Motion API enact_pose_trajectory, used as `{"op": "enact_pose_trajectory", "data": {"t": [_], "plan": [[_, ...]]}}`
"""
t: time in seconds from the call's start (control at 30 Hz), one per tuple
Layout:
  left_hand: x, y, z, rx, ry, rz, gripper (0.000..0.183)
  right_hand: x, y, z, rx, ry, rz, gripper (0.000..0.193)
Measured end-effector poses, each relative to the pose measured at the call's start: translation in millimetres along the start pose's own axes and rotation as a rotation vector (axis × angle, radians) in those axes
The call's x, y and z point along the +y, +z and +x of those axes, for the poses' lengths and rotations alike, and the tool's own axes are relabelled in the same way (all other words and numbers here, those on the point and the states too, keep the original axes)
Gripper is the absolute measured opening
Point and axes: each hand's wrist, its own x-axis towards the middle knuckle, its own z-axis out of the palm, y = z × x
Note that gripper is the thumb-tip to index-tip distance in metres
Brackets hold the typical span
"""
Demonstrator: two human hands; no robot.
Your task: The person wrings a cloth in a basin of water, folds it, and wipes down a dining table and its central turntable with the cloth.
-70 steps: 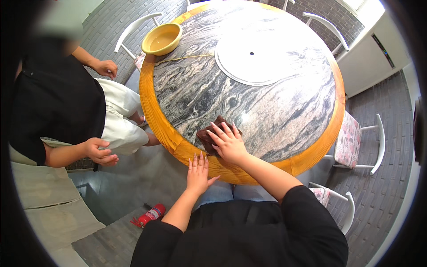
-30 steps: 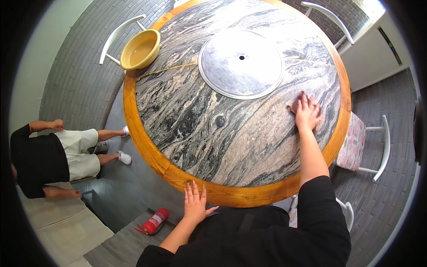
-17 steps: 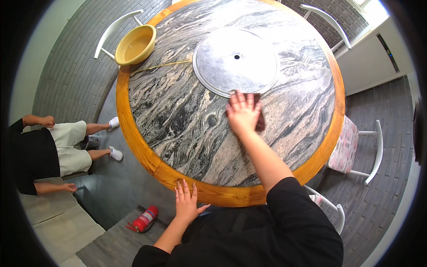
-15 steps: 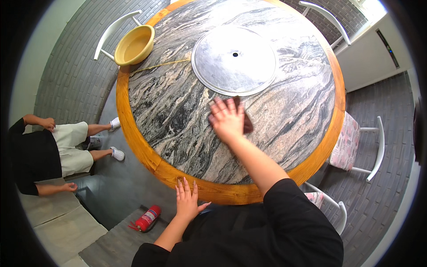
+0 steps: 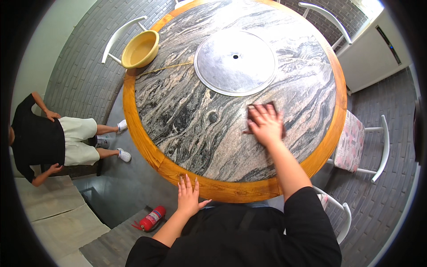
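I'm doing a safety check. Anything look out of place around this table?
Yes: the red fire extinguisher lies on its side at lower left; these usually stand or hang. A yellowish line runs over the tabletop by the yellow basin; crack or seam, I can't tell.

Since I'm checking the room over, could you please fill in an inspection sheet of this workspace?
Surface: round table with a streaked stone top, wooden rim and metal disc in the middle.
Things: brown cloth spread on the stone; yellow basin at the table's far-left edge.
Clutter: red extinguisher at lower left.
Hands: right hand flat on the cloth; left hand with fingers on the near rim.
Cables: none certain; a thin yellow line runs toward the disc, cord or marking unclear.
Surroundings: chairs around the table; another person at left.
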Motion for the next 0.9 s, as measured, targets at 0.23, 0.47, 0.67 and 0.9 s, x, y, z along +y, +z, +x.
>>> {"op": "enact_pose_trajectory", "data": {"t": [0.23,0.47,0.67,0.9], "plan": [[-5.9,16.0,-2.6,0.097,0.046,0.006,0.114,160.1,48.1,-37.1,0.227,0.694,0.070,0.067],[-6.5,23.8,-0.7,0.181,0.076,-0.018,0.117,71.1,66.9,-21.2,0.258,0.553,-0.015,0.061],[-12.0,25.0,-3.1,0.198,0.092,-0.016,0.118,-146.2,39.6,-56.6,0.095,-0.071,0.149,0.056],[-19.2,24.5,-26.2,0.096,0.097,0.052,0.121,-235.5,79.1,-112.4,0.373,-0.498,0.345,0.050]]}}
